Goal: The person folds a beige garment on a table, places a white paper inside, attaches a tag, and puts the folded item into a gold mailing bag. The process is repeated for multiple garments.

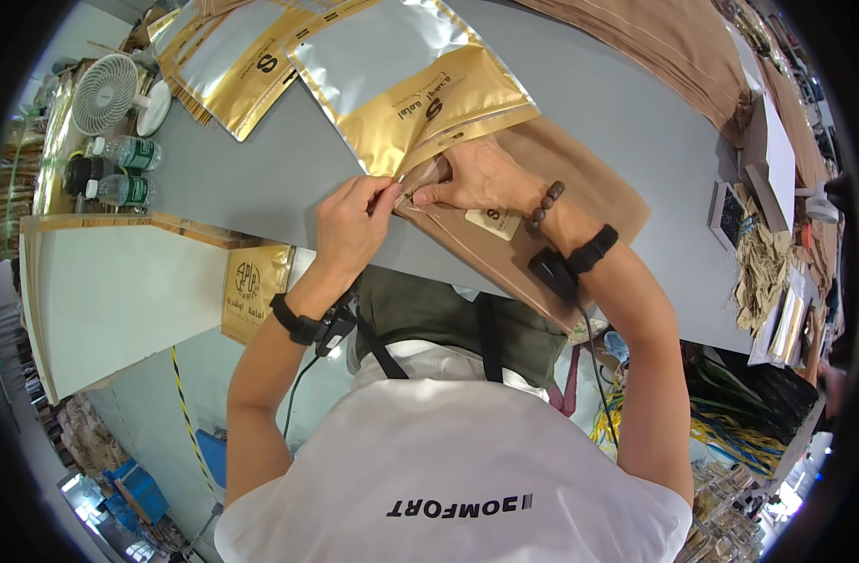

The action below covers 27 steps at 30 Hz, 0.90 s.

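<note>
A gold and silver plastic packaging bag (380,67) lies at a slant on the grey table, its gold mouth towards me. My left hand (350,222) pinches the near left corner of that mouth. My right hand (485,172) grips the end of a folded brown cloth (605,204) at the bag's opening. Its fingertips are hidden under the bag's edge, and the thumb shows on the cloth. How far the cloth reaches inside is hidden. A cream printed tag (496,222) lies on the cloth beside my right wrist. The cloth's lower end hangs over the table's near edge.
More gold and silver bags (225,77) lie at the far left. Near them are a white fan (105,95) and two water bottles (123,190). Brown fabric (654,49) covers the far right. A tray (725,214) and bundled tan strips (760,267) sit at the right edge.
</note>
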### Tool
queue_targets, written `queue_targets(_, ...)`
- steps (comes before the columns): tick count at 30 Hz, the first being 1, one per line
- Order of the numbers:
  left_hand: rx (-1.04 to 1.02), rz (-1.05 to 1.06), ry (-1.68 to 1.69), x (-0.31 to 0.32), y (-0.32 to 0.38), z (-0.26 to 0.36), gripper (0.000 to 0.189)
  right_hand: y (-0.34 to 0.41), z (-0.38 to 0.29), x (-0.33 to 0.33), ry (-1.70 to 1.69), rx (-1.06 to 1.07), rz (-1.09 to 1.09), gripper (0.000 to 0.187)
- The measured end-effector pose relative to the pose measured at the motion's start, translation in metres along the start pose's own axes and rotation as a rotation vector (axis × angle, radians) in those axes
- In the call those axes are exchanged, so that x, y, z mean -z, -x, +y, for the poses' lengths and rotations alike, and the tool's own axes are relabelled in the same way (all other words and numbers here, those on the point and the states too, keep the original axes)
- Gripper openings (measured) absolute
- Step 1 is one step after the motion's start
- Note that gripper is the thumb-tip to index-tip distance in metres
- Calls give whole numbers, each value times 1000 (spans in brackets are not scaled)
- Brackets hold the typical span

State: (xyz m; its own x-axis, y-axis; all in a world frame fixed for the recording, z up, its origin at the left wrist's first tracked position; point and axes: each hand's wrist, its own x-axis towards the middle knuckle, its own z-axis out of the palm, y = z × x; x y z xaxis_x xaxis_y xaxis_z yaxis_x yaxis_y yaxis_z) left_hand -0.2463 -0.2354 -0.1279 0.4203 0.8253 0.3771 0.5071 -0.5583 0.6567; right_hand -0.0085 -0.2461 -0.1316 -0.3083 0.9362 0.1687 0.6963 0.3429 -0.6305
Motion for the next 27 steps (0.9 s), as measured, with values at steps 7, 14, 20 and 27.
queue_targets(7, -303, -47, -110, -8, 8, 20, 11, -4, 12, -14, -11, -170, 142, 46)
queue_targets(14, -17, -528, 238, 7, -2, 46, 13, 40, -21, -5, 230, -161, 128, 51)
queue_targets(20, -86, -841, 283, -3, -49, 49, 15, 86, -48, -16, 139, -41, 76, 57)
queue_targets(27, -58, -736, 99, -58, -131, 18, 25, 96, -45, -19, 155, 54, -25, 65)
